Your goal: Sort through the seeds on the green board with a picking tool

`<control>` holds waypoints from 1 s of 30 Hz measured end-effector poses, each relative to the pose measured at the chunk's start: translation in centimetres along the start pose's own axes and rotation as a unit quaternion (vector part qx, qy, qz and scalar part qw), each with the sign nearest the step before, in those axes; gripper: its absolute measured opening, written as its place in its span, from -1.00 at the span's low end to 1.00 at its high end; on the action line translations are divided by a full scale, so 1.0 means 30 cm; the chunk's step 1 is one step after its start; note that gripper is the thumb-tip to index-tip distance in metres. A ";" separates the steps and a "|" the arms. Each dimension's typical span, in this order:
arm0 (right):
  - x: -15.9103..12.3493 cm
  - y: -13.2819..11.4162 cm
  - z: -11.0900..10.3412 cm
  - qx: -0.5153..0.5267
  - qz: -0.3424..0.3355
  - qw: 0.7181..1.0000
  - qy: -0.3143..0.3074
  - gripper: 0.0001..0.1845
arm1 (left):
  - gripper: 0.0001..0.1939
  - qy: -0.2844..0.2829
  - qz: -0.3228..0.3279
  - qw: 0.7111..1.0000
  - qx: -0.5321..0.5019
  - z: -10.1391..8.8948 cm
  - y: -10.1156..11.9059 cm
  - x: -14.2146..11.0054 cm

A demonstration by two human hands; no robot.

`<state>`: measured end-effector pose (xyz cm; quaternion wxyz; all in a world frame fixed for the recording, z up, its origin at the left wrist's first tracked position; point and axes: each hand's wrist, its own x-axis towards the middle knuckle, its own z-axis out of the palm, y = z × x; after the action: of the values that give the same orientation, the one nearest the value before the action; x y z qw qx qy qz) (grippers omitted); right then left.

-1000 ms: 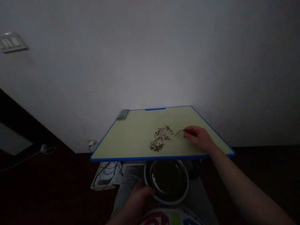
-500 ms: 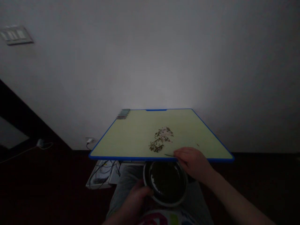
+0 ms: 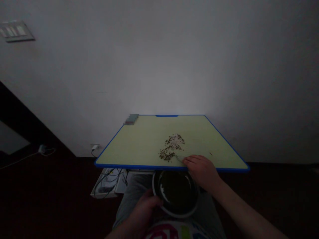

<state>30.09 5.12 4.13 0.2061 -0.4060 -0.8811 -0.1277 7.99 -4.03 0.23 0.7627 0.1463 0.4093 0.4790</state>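
My left hand [image 3: 149, 203] is closed on the near-left rim of a round bowl [image 3: 191, 208] with a pale rim and dark inside, held over my lap below the table edge. What the bowl contains is too dark to make out. Between the fingers of my right hand [image 3: 200, 169], low over the table's front edge, is a thin translucent flat piece [image 3: 179, 159]. Its tip reaches the right side of a patch of small dark beans [image 3: 165, 155]. Behind these, more dark beans are mixed with pale grains [image 3: 175, 139].
The yellowish table [image 3: 139, 142] has a blue edge and stands against a wall. A small brown sliver [image 3: 210, 153] lies at its right. Under the left front edge sits a white box with cables [image 3: 106, 186]. A plug [image 3: 94, 147] is at the wall.
My right hand has come from the table's right side toward me and left, bringing the translucent piece to the near beans. The brown sliver now shows where that hand was. My left hand stays on the bowl.
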 end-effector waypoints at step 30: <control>0.098 0.017 -0.016 0.140 0.043 0.988 -0.043 -0.73 | -0.42 -0.024 -0.010 0.999 0.033 -0.021 -0.001 0.013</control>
<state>28.90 7.21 5.96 0.2282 -0.4154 -0.8802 0.0233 7.60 -3.83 -0.36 0.7715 0.1788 0.4080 0.4543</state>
